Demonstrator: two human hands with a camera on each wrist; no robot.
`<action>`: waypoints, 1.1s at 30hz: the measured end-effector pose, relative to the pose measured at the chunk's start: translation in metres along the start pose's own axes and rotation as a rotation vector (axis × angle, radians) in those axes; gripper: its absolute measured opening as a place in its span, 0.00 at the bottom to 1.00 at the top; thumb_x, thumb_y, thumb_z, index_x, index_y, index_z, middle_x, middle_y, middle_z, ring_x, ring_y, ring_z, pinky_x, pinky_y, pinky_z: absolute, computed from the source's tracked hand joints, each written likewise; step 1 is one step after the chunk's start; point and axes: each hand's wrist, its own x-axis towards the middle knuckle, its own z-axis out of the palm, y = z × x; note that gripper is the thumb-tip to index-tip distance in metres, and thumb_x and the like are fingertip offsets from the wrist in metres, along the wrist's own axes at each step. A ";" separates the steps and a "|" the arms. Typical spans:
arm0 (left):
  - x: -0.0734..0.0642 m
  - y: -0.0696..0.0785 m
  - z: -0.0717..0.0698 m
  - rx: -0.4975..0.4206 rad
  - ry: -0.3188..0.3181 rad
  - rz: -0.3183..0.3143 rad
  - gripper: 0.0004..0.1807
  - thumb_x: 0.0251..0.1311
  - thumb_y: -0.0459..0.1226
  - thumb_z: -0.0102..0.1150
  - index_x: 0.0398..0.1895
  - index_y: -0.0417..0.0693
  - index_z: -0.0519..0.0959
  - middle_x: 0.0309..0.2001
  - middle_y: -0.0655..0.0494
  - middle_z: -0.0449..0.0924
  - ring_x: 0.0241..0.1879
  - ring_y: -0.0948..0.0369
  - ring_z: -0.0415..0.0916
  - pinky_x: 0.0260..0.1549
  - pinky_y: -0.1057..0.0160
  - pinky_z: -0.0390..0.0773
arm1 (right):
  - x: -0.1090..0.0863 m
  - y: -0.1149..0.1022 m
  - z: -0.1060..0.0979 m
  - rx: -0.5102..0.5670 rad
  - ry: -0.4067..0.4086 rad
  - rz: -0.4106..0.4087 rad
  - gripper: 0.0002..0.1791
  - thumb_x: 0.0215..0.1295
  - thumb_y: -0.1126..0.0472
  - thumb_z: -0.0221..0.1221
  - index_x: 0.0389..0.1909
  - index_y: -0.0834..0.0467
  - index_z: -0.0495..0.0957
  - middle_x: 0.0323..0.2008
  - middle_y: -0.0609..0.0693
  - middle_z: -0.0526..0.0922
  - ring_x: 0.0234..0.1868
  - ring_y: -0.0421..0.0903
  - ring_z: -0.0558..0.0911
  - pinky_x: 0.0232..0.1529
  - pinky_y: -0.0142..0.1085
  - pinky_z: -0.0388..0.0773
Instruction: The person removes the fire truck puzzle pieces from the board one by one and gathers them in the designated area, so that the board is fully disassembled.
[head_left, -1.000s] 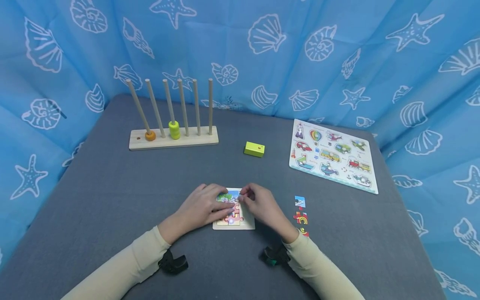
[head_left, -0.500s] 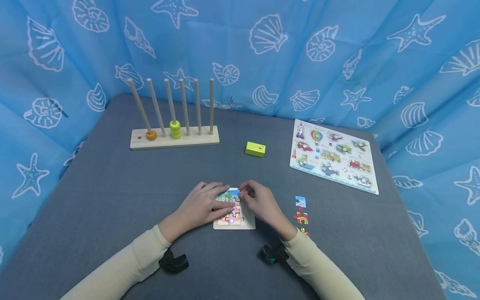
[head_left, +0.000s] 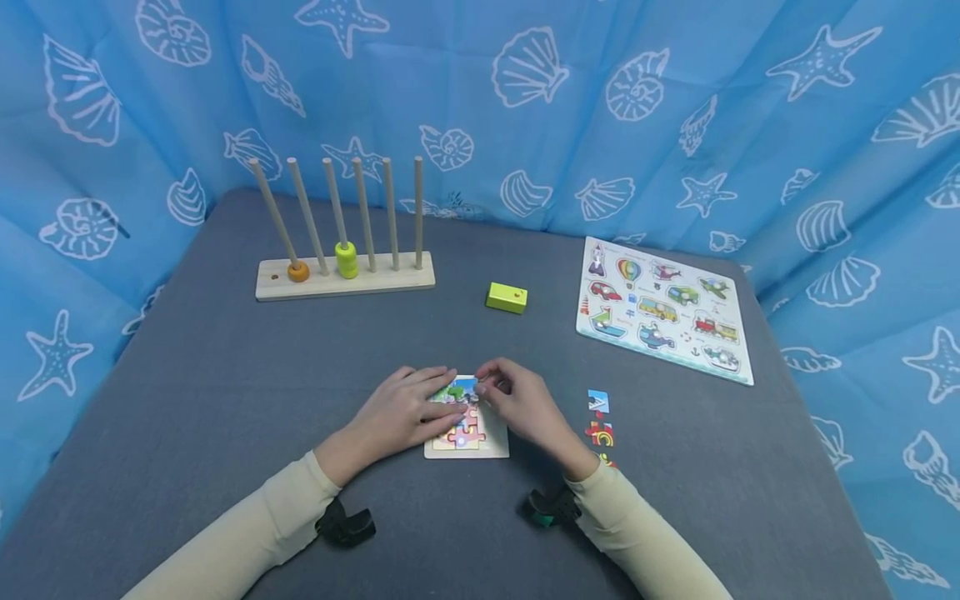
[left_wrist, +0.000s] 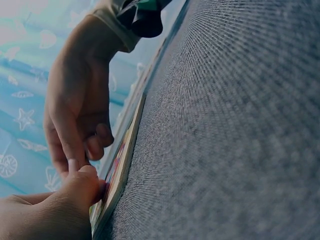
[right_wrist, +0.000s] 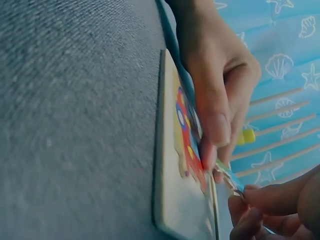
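Observation:
A small jigsaw puzzle (head_left: pixel 465 437) lies in a pale wooden tray (head_left: pixel 495 443) on the grey table, partly hidden under both hands. My left hand (head_left: pixel 397 412) rests on it from the left, fingers stretched over the pieces; the right wrist view shows its thumb and fingertips pressing near the red and yellow picture. At the tray's far right corner, my right hand (head_left: pixel 521 404) pinches the edge of a puzzle piece (right_wrist: pixel 230 181) between thumb and fingertips. That piece sits tilted beside the left fingertips in the right wrist view.
Loose puzzle pieces (head_left: pixel 600 433) lie in a column right of the right forearm. Farther back stand a pegged wooden stand (head_left: pixel 352 285) with orange and green rings, a lime block (head_left: pixel 507 297) and a vehicle picture board (head_left: pixel 663 312). A blue shell-print curtain (head_left: pixel 480 100) hangs behind.
My right hand has shifted slightly toward the far side at the puzzle's upper right corner. My left hand stays in place on the puzzle.

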 end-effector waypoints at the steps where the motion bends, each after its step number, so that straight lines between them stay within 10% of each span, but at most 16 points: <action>1: 0.000 0.000 0.000 0.001 0.000 -0.003 0.13 0.60 0.50 0.62 0.46 0.64 0.85 0.57 0.49 0.78 0.59 0.55 0.74 0.46 0.52 0.74 | 0.000 0.002 -0.003 0.001 0.004 0.009 0.09 0.66 0.62 0.59 0.45 0.58 0.79 0.33 0.48 0.81 0.28 0.41 0.75 0.27 0.32 0.70; 11: -0.001 -0.001 0.004 -0.020 0.041 0.024 0.13 0.58 0.49 0.63 0.45 0.63 0.86 0.58 0.49 0.78 0.59 0.53 0.73 0.45 0.52 0.74 | -0.020 0.045 -0.057 -0.110 0.114 0.093 0.09 0.67 0.63 0.58 0.45 0.58 0.79 0.35 0.51 0.83 0.30 0.43 0.76 0.32 0.35 0.69; 21: 0.000 -0.002 0.004 -0.069 0.058 0.046 0.12 0.58 0.47 0.65 0.45 0.62 0.86 0.54 0.51 0.79 0.56 0.57 0.73 0.45 0.53 0.72 | -0.037 0.069 -0.088 -0.145 0.059 0.139 0.09 0.68 0.63 0.57 0.46 0.60 0.78 0.36 0.53 0.83 0.31 0.44 0.77 0.28 0.34 0.71; 33: 0.001 -0.003 0.004 -0.120 0.030 0.021 0.12 0.59 0.47 0.64 0.45 0.62 0.85 0.51 0.53 0.80 0.55 0.58 0.74 0.46 0.53 0.71 | -0.035 0.075 -0.089 -0.355 0.063 -0.030 0.15 0.59 0.63 0.66 0.47 0.62 0.79 0.36 0.55 0.77 0.34 0.47 0.74 0.33 0.39 0.68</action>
